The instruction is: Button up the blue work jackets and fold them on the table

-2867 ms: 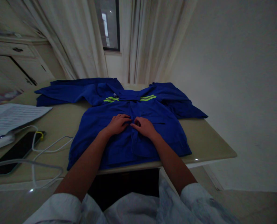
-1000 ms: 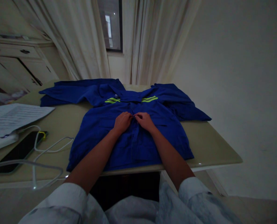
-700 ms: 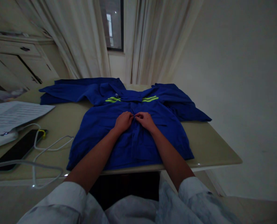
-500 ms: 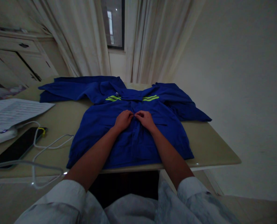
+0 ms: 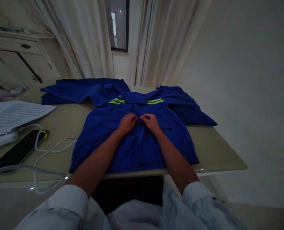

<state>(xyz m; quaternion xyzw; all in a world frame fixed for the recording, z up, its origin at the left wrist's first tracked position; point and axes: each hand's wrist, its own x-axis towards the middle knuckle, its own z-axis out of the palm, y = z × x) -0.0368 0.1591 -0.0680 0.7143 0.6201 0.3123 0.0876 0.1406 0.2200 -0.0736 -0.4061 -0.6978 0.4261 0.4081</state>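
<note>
A blue work jacket (image 5: 123, 147) with yellow-green stripes across the chest lies spread front side up on the table, collar away from me, sleeves out to both sides. My left hand (image 5: 129, 123) pinches the fabric at the front placket, just below the stripes. Opposite it, my right hand (image 5: 150, 122) pinches the other side of the same spot, thumb and fingertips closed. The fingertips of both hands are close together. Whether a button sits between them is too small to tell.
The pale table (image 5: 218, 150) has a rounded right corner. At left lie printed papers (image 5: 17, 115), a black phone (image 5: 17, 151), a white cable (image 5: 53, 150) hanging over the front edge, and a white device (image 5: 3, 139). Curtains (image 5: 84, 38) and a cabinet (image 5: 24, 60) stand behind.
The right hand's fingertips have shifted slightly right, leaving a small gap between the hands. The jacket lies as before.
</note>
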